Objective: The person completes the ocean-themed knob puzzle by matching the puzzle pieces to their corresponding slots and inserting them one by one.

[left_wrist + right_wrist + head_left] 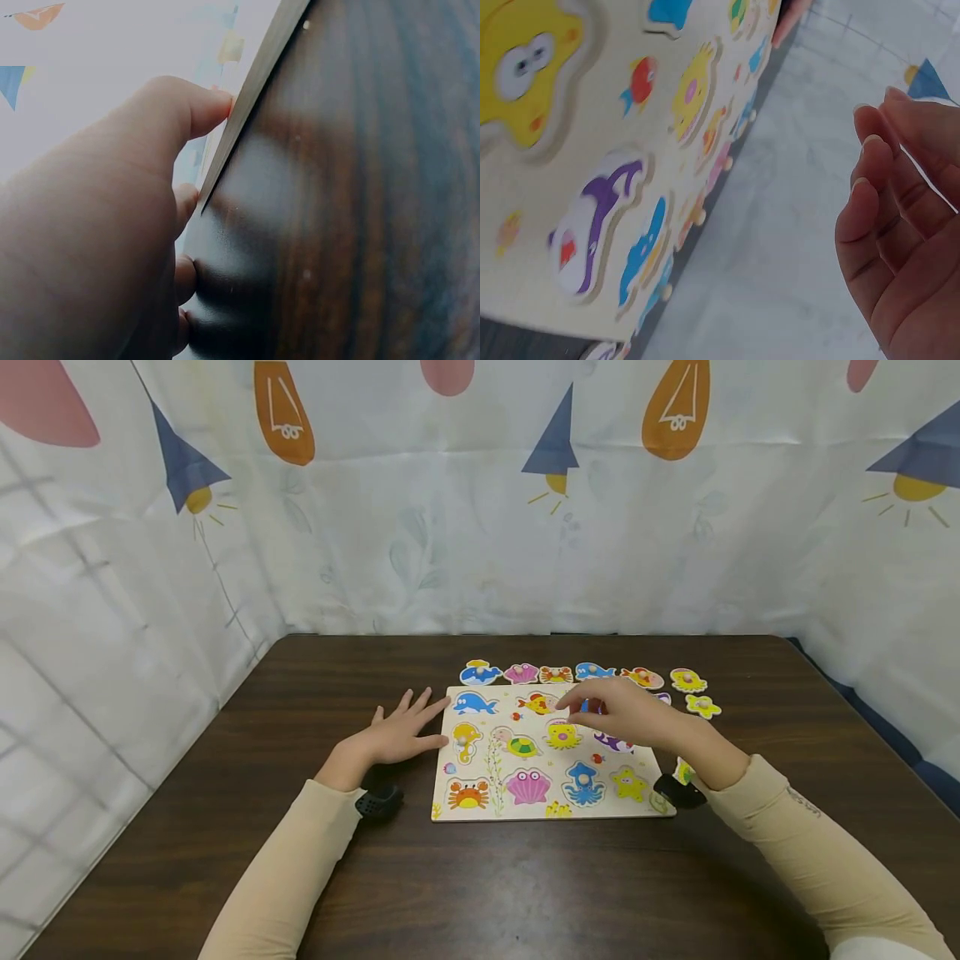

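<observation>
Fingers loosely curled, your right hand [618,706] is gripping nothing visible above the puzzle board [555,760]; your left hand [393,735], fingers spread, is touching its left edge. The seahorse [466,743] is seemingly sitting home; loose pieces [521,674] are lying unplaced beyond the far and right edges.

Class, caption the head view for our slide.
Left hand touches the puzzle board's edge; right hand hovers above.
</observation>
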The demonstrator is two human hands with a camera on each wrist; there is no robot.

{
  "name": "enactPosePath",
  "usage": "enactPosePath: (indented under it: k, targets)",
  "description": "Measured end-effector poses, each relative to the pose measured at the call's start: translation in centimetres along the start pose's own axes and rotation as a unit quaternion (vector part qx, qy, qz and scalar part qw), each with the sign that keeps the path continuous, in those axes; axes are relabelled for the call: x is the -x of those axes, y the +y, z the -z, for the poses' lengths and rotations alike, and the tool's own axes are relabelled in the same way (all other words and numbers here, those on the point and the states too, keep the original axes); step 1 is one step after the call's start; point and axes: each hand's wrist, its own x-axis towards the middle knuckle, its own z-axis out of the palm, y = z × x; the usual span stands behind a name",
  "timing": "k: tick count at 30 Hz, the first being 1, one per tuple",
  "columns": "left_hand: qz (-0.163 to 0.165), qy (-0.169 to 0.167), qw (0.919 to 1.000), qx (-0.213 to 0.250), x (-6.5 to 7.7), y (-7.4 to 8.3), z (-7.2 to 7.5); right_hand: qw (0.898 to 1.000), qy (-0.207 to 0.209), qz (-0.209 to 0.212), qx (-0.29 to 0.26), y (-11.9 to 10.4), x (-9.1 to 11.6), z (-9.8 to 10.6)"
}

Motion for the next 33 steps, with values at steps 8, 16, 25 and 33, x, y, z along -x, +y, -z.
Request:
enactPosePath:
  k: [8, 16, 25, 33]
  targets:
    - [-0.002, -0.002, 1.0000, 0.001, -0.2, -0.1, -0.1, 0.999, 0.004, -0.031, 0.006, 1.2, 3.7, 1.5]
    - [0.002, 0.004, 1.0000, -0.004, 0.0, 0.1, 0.0, 0.998, -0.006, -0.068, -0.010, 2.6, 7.0, 2.8]
    - [0.003, 0.005, 1.0000, -0.006, -0.1, 0.3, -0.1, 0.994, -0.043, -0.096, -0.036, 4.9, 9.8, 3.2]
    - [0.004, 0.007, 1.0000, -0.005, -0.1, 0.2, 0.0, 0.989, -0.066, -0.126, -0.030, 7.3, 11.4, 3.1]
